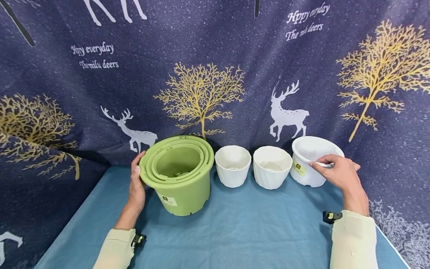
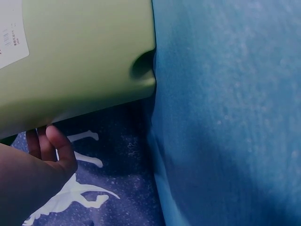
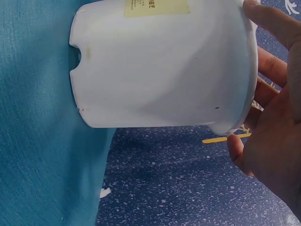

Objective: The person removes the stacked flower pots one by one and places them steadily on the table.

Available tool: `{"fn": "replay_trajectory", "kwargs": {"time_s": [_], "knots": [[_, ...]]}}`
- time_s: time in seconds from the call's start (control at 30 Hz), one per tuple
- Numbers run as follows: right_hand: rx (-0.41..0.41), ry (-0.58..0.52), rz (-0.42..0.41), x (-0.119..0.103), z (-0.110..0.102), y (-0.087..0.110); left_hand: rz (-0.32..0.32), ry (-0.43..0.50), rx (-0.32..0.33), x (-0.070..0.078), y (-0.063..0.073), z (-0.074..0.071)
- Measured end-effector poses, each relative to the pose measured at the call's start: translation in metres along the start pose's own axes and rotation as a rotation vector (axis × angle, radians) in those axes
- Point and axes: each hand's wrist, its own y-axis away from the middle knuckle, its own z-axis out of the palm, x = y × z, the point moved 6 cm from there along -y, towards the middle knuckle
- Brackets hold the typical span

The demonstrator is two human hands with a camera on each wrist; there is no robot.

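Green pot stack point(image 1: 191, 197), backdrop: navy cloth point(image 1: 255, 108) hangs beyond the fingers of the left hand point(image 1: 137, 183) and right hand point(image 1: 340, 173), printed with deer point(image 1: 289, 115), trees point(image 1: 203, 99) and lettering point(image 1: 307, 21); the topmost figures are cut off.
Table: blue cloth point(image 1: 231, 231) spreads beneath and between the fingers, reaching the backdrop.
Nested green rims: upright on the table, just right of the left fingers; their number and the shadowed floor are hard to make out.
White pot point(image 1: 309, 176): upright at the right fingertips, its inside partly covered by that hand.
Fluted pots point(image 1: 233, 175): two, white, side by side between both hands' fingers.
Sleeves point(image 1: 354, 239): behind the fingers, cropped below.
Grip, left hand: fingers loosely bent, partly spread, touching the green side and rim.
Grip, right hand: thumb and fingers nearly together, pinching the white rim; some fingertips hidden.
Stickers point(image 1: 169, 201): below the fingers; print illegible.
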Motion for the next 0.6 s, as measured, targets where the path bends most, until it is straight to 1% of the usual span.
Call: {"fn": "replay_trajectory", "kwargs": {"time_s": [0.27,0.47,0.6], "knots": [[0.024,-0.001,-0.023,-0.004,-0.005,-0.001,0.005,0.001,-0.009,0.001,0.0,0.001],[0.015,-0.021,-0.022,-0.009,-0.006,-0.002,0.006,-0.003,-0.008,0.0,-0.001,-0.001],[0.016,-0.02,-0.038,-0.015,-0.005,-0.002,0.011,-0.003,-0.009,0.0,-0.001,-0.001]]}}
